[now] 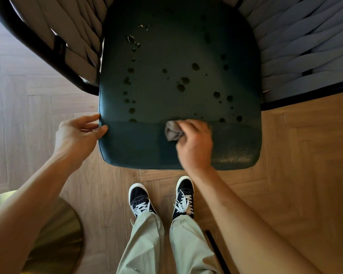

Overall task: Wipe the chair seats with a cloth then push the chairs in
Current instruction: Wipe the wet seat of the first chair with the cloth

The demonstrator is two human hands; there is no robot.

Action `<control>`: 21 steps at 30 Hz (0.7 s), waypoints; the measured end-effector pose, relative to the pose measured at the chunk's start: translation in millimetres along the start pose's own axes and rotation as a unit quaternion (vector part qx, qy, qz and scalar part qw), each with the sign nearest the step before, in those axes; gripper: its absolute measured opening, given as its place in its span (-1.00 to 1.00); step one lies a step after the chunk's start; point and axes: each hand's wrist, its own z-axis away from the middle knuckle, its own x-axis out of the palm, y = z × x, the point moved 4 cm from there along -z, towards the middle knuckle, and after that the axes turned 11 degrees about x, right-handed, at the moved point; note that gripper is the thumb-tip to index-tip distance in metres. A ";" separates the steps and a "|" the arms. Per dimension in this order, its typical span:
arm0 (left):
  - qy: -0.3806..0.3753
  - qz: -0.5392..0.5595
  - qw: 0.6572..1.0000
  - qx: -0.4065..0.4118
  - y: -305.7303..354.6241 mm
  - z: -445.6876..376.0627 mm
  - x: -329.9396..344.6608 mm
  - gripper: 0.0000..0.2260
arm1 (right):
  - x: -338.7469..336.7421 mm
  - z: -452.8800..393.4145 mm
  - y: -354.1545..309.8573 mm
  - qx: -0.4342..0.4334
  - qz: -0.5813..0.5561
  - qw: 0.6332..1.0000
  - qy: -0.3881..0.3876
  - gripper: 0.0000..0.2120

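Chair seat (178, 56): dark teal padded cushion of leather-like grain, rounded corners, seam piping along its left edge. Surface spotted with many dark droplets across the middle and rear; a band along the front edge showed a duller, smeared finish. Long axis ran front to back in the head view, front edge toward the person's shoes (160, 196), rear toward the top of the frame. Woven strap armrests (305, 46), grey, on a black frame (28, 34), flanked both sides.

Cloth (172, 130): small, grey, crumpled into a wad, lying on the front portion of the seat, slightly right of centre.

Right hand (194, 143): fingers curled over the cloth, clutching it against the cushion.

Left hand (77, 133): fingers loosely extended, thumb and fingertips touching the seat's front-left edge, nothing grasped.

Wooden herringbone floor (305, 155) beneath. Brass-coloured round base (63, 234) at lower left.
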 end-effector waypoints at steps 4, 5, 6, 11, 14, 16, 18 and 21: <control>-0.010 0.110 0.994 -0.020 -4.7 -4.6 0.6 -0.87 | 43.0 20.8 -76.9 -0.009 -0.042 0.998 -0.041 -0.64; -0.007 0.143 0.989 -0.033 -3.8 -5.2 0.5 -0.87 | 52.2 23.9 -93.7 0.000 -0.048 0.998 -0.051 -0.64; -0.001 0.171 0.984 -0.049 -2.4 -5.3 0.5 -0.84 | 60.4 25.8 -109.3 0.003 -0.048 0.997 -0.062 -0.65; 0.028 0.199 0.976 -0.087 2.8 -3.0 0.3 -0.72 | 80.3 29.3 -137.1 -0.050 0.024 0.993 -0.105 -0.73; 0.005 0.158 0.986 -0.055 4.1 -2.7 2.1 -0.75 | 65.5 23.5 -120.4 -0.052 0.031 0.995 -0.085 -0.69; -0.004 0.108 0.994 -0.014 4.3 -3.0 2.7 -0.79 | 54.0 16.5 -97.8 -0.029 0.035 0.997 -0.061 -0.68; -0.002 0.048 0.999 0.019 4.2 -3.6 2.7 -0.74 | 39.6 9.1 -66.7 -0.015 0.054 0.997 -0.049 -0.68; 0.012 -0.004 1.000 0.011 4.1 -6.8 2.5 -0.69 | 9.8 -2.2 -15.9 -0.004 0.082 0.996 -0.042 -0.70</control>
